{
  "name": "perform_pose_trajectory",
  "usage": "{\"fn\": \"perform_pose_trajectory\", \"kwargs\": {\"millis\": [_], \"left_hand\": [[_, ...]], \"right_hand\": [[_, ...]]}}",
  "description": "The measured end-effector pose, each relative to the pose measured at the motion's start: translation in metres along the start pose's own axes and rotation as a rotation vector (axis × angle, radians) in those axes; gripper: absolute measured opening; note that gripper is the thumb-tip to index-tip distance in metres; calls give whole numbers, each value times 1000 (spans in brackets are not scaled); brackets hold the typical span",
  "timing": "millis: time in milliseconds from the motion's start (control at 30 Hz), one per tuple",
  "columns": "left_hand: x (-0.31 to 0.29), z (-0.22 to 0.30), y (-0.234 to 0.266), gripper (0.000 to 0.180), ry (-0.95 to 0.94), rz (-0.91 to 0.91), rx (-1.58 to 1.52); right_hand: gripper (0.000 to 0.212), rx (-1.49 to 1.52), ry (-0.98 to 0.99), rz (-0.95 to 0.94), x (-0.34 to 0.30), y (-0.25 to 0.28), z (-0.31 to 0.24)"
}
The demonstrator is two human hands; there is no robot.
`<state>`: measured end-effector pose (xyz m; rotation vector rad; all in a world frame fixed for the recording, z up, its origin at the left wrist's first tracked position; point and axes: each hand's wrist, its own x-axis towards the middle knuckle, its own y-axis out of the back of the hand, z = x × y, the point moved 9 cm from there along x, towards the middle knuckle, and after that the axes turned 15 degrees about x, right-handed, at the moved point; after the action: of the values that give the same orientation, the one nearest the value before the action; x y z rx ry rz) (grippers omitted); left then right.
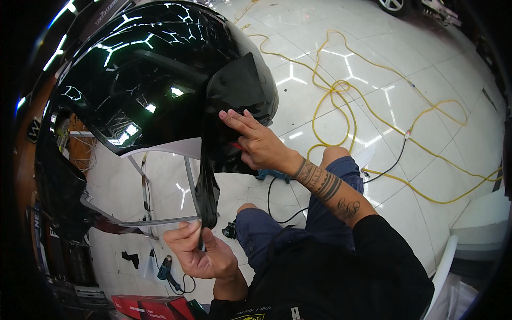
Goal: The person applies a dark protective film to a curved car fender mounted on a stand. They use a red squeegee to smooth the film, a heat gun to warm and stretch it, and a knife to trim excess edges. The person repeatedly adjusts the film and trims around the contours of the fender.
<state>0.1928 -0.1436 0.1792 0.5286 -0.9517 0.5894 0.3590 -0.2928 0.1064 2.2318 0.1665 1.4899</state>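
Observation:
A large glossy black car body panel (144, 80) rests on a metal stand (160, 218) in front of me. A sheet of black film (234, 90) lies over the panel's right side and hangs down in a narrow strip (208, 186). My right hand (256, 141) presses flat on the film, fingers stretched, with a small red tool under the palm. My left hand (200, 256) pinches the lower end of the hanging strip and pulls it down.
A long yellow cable (341, 96) loops over the white tiled floor on the right. A black cord (277, 202) runs by my knees. A heat gun (166, 269) and red boxes (149, 306) lie on the floor at lower left. A white chair edge (445, 266) is behind me.

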Motion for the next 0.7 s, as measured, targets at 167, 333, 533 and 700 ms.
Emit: {"fn": "perform_pose_trajectory", "kwargs": {"millis": [167, 333, 533, 700], "left_hand": [[-20, 19, -12, 11, -171, -236, 13], [6, 6, 14, 5, -131, 29, 173], [59, -33, 42, 18, -151, 171, 293], [72, -42, 44, 20, -208, 192, 384]], "right_hand": [[21, 5, -48, 16, -2, -2, 9], [20, 83, -59, 28, -1, 7, 4], [14, 205, -102, 264, -6, 24, 9], [13, 196, -164, 410, -8, 29, 19]]}}
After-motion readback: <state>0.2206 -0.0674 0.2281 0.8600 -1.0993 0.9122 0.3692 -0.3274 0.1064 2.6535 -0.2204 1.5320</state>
